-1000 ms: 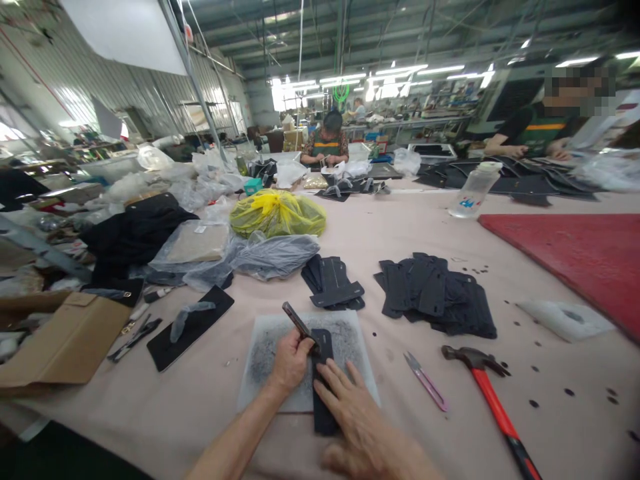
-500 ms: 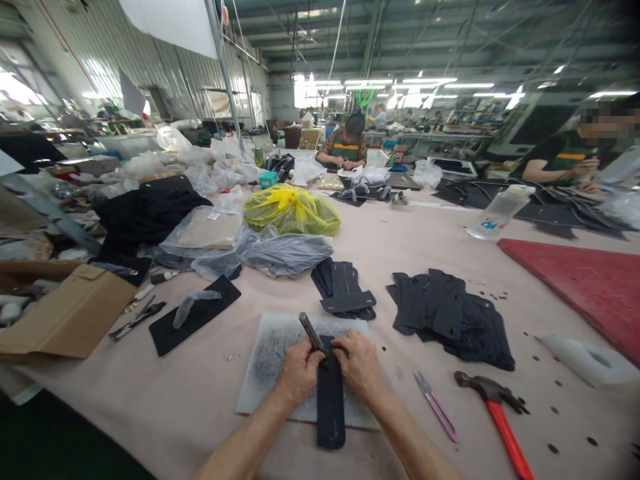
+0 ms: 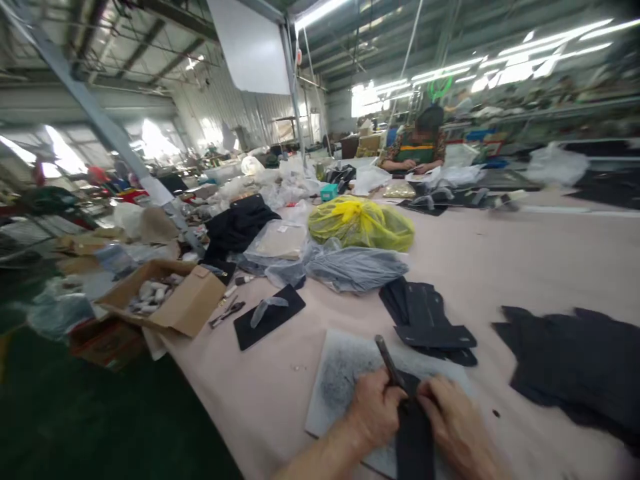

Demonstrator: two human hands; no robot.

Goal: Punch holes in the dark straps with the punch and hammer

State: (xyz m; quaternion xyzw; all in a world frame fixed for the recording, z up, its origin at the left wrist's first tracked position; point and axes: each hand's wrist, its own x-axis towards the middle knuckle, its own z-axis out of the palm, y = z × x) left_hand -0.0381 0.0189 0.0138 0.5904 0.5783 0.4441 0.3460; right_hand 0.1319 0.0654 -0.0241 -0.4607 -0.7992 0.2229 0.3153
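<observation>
My left hand (image 3: pixel 377 403) is closed around the lower part of a metal punch (image 3: pixel 389 360), whose top end leans up and to the left. Under it lies a long black strip (image 3: pixel 416 447), apparently fabric or leather, on a pale, dark-speckled board (image 3: pixel 345 367). With bent fingers, my right hand (image 3: pixel 453 417) pinches the strip's right edge close to the punch. The punch's lower tip is hidden by my fingers, and the strip runs out of the bottom of the view. Just beyond the board sits a small stack of black pieces (image 3: pixel 427 310).
A larger heap of black pieces (image 3: pixel 570 360) lies right. Behind the board are a grey plastic bag (image 3: pixel 355 267) and a yellow bag (image 3: pixel 360 223). Leftward are a black panel (image 3: pixel 270 317), pliers-like tool (image 3: pixel 227 312) and cardboard box (image 3: pixel 195 300) by the table edge. A person (image 3: pixel 417 147) sits opposite.
The view has swung left, so the hammer, thread snips and bottle are out of sight and the box shows more. Both hands keep the same hold on the punch and strip.
</observation>
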